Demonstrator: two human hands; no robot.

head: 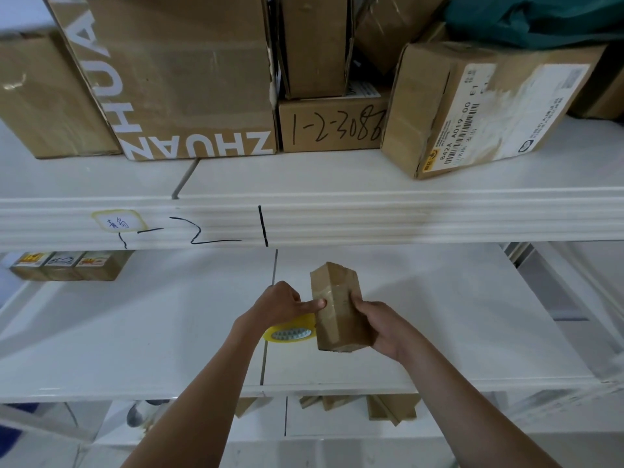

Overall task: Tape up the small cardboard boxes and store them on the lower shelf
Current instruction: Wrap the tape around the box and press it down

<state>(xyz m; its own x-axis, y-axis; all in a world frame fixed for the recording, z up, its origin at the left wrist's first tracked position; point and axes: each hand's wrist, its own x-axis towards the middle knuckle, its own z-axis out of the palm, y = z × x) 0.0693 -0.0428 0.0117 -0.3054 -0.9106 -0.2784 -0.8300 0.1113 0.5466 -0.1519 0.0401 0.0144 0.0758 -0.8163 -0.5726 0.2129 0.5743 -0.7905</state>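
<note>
Cardboard box gripped by right hand; left hand presses it.

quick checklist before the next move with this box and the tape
1. Small box held firmly by the right hand: ok.
2. Left hand finger pressing tape onto the box side: ok.
3. Tape roll within reach under the left hand: ok.
4. Tape cut free from the roll: cannot tell.
5. All seams sealed: cannot tell, far faces hidden.
6. Room on the white shelf beside the box: ok.
</note>
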